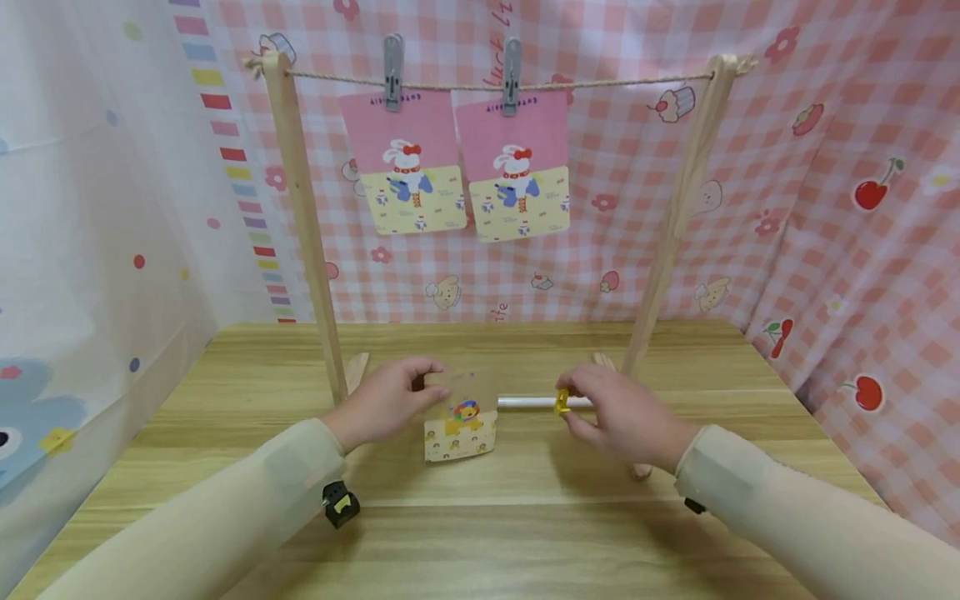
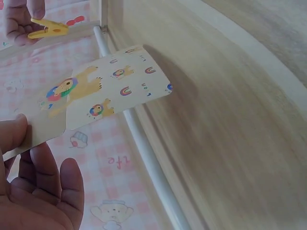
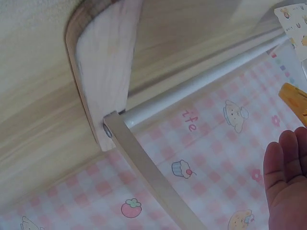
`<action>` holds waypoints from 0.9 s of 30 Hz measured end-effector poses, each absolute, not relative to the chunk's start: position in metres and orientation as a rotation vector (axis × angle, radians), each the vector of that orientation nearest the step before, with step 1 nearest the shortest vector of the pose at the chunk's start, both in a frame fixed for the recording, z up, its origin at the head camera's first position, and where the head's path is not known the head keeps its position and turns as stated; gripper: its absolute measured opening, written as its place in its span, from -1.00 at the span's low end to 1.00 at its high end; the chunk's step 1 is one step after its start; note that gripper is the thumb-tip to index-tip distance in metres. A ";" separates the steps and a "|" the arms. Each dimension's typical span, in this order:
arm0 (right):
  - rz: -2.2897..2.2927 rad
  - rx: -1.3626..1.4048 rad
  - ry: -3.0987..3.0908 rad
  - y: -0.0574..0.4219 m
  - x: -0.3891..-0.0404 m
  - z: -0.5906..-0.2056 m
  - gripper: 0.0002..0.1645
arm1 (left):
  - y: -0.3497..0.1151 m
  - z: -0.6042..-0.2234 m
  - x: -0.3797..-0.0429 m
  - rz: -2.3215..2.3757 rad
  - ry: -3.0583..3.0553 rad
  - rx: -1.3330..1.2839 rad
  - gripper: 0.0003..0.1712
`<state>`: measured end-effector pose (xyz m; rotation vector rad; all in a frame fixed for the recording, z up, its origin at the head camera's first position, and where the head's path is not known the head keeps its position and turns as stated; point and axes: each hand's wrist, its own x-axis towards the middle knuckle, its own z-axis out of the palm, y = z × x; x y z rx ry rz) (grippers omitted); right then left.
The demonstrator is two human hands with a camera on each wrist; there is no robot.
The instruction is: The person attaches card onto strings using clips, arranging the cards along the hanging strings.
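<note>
My left hand [image 1: 392, 398] pinches the upper left edge of a tan and cream card [image 1: 459, 433] between thumb and fingers. A lion with a rainbow mane is printed on this card, plain to see in the left wrist view [image 2: 110, 84]. Over the white rod, my right hand [image 1: 628, 417] holds a small yellow clothespin [image 1: 562, 402] at its fingertips. The clothespin [image 3: 293, 99] is partly cut off in the right wrist view. Card and clothespin are apart, both held above the wooden table [image 1: 480, 542].
A wooden frame has a left post [image 1: 303, 217], a right post [image 1: 678, 208] and a white crossbar rod [image 1: 517, 402] low between them. From its rope [image 1: 615, 83], grey clothespins [image 1: 392, 73] hold two pink and yellow rabbit cards [image 1: 408, 187]. Checked cloth [image 1: 600, 275] hangs behind.
</note>
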<state>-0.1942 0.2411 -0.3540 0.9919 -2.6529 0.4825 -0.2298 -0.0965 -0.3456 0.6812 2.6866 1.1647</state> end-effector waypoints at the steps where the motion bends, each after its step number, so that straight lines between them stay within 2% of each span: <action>1: 0.494 0.987 -2.648 0.241 -0.194 -0.353 -0.69 | -0.095 -0.345 -0.230 1.164 2.690 0.683 -0.85; 7: 0.542 0.937 -2.632 0.244 -0.193 -0.345 -0.65 | -0.090 -0.341 -0.231 1.181 2.694 0.715 -0.91; 17: 0.624 0.865 -2.600 0.246 -0.192 -0.332 -0.63 | -0.081 -0.330 -0.232 1.208 2.712 0.695 -0.88; 27: 0.687 0.871 -2.472 0.246 -0.195 -0.319 -0.68 | -0.071 -0.315 -0.233 1.230 2.769 0.796 -0.73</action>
